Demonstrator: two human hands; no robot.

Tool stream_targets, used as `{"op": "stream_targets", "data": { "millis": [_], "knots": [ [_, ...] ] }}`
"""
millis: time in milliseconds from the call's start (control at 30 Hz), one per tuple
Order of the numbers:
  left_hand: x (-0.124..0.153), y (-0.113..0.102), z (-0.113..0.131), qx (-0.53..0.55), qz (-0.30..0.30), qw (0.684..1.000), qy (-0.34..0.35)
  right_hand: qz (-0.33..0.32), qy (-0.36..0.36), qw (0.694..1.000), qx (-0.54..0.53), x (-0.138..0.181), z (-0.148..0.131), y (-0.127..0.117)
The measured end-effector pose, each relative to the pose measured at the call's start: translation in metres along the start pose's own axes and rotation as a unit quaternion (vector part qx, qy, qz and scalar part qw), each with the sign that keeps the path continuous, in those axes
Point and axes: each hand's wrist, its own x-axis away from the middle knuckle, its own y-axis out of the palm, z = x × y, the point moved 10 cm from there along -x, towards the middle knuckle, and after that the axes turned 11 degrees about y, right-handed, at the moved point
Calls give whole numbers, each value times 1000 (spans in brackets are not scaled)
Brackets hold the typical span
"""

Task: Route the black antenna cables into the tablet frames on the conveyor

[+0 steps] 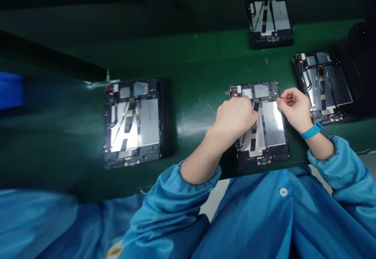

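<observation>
An opened tablet-like device lies in front of me, its silver plates, black flat cables and small circuit parts exposed. Across its upper left part reaches my left hand, fingers curled closed and mostly hidden beneath the hand. A thin, pale, wire-like line sticks out to the left of that hand; whether the hand grips it cannot be made out. At the device's upper right edge, my right hand is closed in a pinch, thumb and forefinger together. Anything between those fingertips is too small to see. A blue band circles the right wrist.
Similar opened devices lie on the green table: one device to the left, another device at the back, and a third device close beside my right hand. Dark objects stand at the far right. A blue sleeve shows lower left.
</observation>
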Motion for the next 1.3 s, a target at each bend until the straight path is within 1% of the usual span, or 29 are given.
{"op": "stream_targets", "data": {
  "millis": [100,167,233,300,367,400,467,567,800,900,1000,1067,1133,1233,1300],
  "knots": [
    [10,-4,-4,52,18,998,-9,2,-8,1000,-8,1,-1,0],
    [14,-12,0,73,59,996,-9,2,-16,1000,-13,1,-3,0],
    [9,-18,9,77,105,991,22,3,-19,1000,-14,1,-3,0],
    [-4,-18,22,91,123,985,78,7,-15,1000,-8,0,-2,-1],
    [-20,-13,31,120,111,978,128,12,-5,1000,-3,-1,0,-2],
    [-28,-11,32,134,103,975,143,13,0,1000,-2,-2,1,-3],
    [-40,-9,31,151,94,972,157,15,7,1000,-4,-3,3,-3],
    [-48,-9,28,165,84,969,166,16,10,1000,-12,-4,3,-4],
    [-53,-9,33,163,64,965,196,22,14,1000,-10,-3,3,-7],
    [-56,-8,36,142,55,971,185,25,7,1000,-5,-2,3,-8],
    [-58,-7,39,108,34,980,161,42,-12,999,1,-2,2,-12],
    [-58,-9,42,92,30,983,157,52,-27,998,0,-2,-1,-15],
    [-57,-14,48,98,44,978,180,56,-39,998,-13,-3,-4,-17],
    [-54,-17,60,141,61,957,247,49,-59,997,-32,-6,-10,-16],
    [-55,-15,60,162,72,950,256,36,-74,996,-24,-9,-14,-13]
  ]
}}
